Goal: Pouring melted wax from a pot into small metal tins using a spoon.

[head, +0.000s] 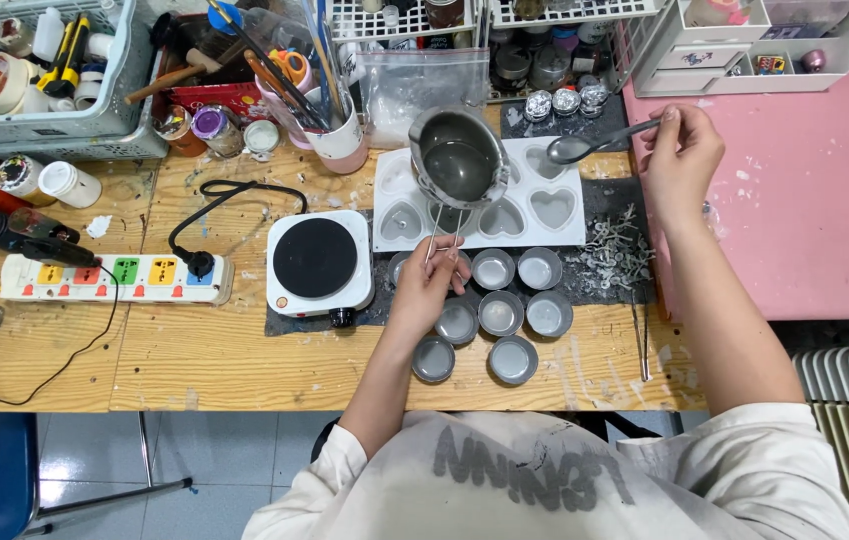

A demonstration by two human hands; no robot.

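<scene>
Left hand [432, 285] is gripping the wire handle of a small metal pot [459, 157], holding it tilted over the white heart mould [545, 215] on the worktop [205, 350]. Right hand [682, 150] pinches a spoon [595, 143] just beside the pot. Round tins [501, 312] sit below, hot plate [319, 260] to the left.
</scene>
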